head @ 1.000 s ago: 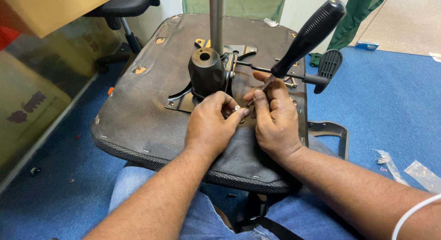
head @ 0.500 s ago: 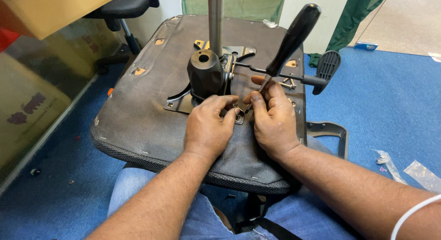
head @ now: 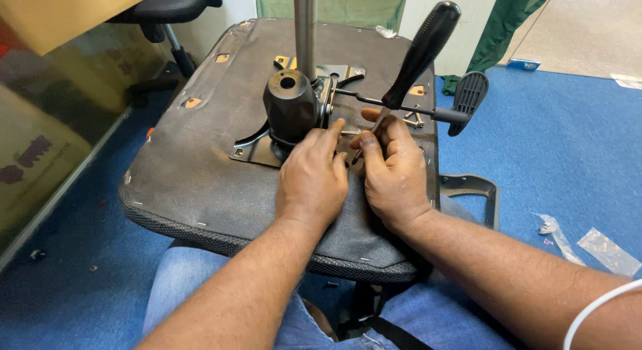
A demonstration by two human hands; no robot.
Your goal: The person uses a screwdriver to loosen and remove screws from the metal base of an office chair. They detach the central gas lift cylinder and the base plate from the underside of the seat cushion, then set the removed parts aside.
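My right hand (head: 393,170) is wrapped around the shaft of a black-handled screwdriver (head: 420,50), fingers pinched low near the tip, the handle leaning up and away from me. The tip sits at the near right corner of the metal mounting plate (head: 253,149), though my fingers hide the exact spot. My left hand (head: 313,178) lies pressed over that same corner, fingers curled down; whether it pinches a screw underneath I cannot tell.

The plate is on the underside of an upturned chair seat (head: 200,169) resting across my lap, with the black tilt mechanism (head: 289,109) and its gas-lift column (head: 305,29) standing just beyond my knuckles.

I judge the risk is the tip slipping off and jabbing my left fingers, since both hands crowd one point and the grip is far from the handle. The seat could also rock on my knees.

The height lever with its paddle (head: 467,96) crosses just behind the screwdriver and limits its swing. Loose screws (head: 413,118) lie beside the lever. An armrest bracket (head: 476,189) and plastic bags (head: 605,251) lie on the blue carpet (head: 568,142).
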